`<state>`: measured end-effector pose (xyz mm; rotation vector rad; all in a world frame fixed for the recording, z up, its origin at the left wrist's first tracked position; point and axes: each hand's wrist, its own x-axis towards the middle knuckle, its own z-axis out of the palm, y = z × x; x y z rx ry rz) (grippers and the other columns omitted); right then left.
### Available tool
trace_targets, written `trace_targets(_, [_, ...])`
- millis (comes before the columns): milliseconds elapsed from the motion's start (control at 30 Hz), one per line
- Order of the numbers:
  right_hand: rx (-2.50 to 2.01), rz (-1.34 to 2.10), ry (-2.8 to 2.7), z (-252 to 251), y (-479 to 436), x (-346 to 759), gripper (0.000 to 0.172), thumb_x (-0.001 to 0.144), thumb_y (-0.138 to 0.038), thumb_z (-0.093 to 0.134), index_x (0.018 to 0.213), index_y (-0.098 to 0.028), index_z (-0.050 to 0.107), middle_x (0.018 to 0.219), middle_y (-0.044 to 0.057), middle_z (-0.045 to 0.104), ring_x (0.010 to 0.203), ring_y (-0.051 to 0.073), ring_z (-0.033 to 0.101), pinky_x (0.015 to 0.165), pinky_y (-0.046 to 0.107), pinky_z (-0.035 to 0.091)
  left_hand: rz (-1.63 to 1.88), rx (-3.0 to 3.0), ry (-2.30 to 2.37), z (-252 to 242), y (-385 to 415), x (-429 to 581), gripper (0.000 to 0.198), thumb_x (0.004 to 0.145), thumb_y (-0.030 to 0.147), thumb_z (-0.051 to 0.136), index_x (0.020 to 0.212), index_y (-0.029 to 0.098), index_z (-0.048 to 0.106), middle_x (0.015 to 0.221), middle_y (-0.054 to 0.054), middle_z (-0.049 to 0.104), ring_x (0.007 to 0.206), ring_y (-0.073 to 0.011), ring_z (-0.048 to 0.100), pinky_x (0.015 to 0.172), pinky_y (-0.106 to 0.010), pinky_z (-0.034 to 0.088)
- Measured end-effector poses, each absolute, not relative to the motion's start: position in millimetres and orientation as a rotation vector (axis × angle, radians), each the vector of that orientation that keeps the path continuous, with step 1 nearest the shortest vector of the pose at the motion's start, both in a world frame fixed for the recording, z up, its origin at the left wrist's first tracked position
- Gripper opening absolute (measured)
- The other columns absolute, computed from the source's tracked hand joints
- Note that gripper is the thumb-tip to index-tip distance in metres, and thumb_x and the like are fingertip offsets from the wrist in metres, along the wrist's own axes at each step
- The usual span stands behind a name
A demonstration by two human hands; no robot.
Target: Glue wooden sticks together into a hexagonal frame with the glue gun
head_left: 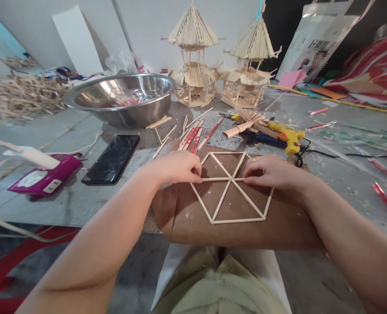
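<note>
A six-sided frame of thin wooden sticks [238, 220] with spokes crossing at its centre lies on a brown paper sheet [245, 237]. My left hand [180, 168] is closed in a pinch on the left end of the horizontal spoke. Opposite it, my right hand [267, 171] pinches the same line of stick at the right of the centre. The frame's left and right corners are partly covered by my fingers. Just beyond the frame lie several chopsticks with red wrappers [191, 136] and some loose bare sticks [162, 122].
Two stick-built pagoda models [193, 39] stand at the back beside a steel basin [88, 107]. A black phone [111, 159] and a purple power strip [46, 174] lie on the left. The yellow glue gun [289, 137] rests at the right, its cord trailing across the table.
</note>
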<state>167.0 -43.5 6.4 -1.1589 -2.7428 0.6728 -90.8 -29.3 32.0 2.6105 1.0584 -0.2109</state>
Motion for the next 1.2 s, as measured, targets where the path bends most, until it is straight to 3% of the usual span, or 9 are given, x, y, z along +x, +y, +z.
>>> trace_targets(1200, [-1.149, 0.639, -2.757, 5.9, -43.4, 165.8, 0.019, 0.074, -0.027, 0.049, 0.076, -0.020, 0.066, 0.076, 0.002, 0.064, 0.068, 0.013, 0.056, 0.063, 0.023, 0.038, -0.230, 2.630, 1.046, 28.7, -31.5, -86.8, 0.019, 0.071, 0.032, 0.050, 0.063, 0.018, 0.061, 0.065, 0.000, 0.058, 0.059, -0.0099, 0.049, 0.058, -0.021, 0.034])
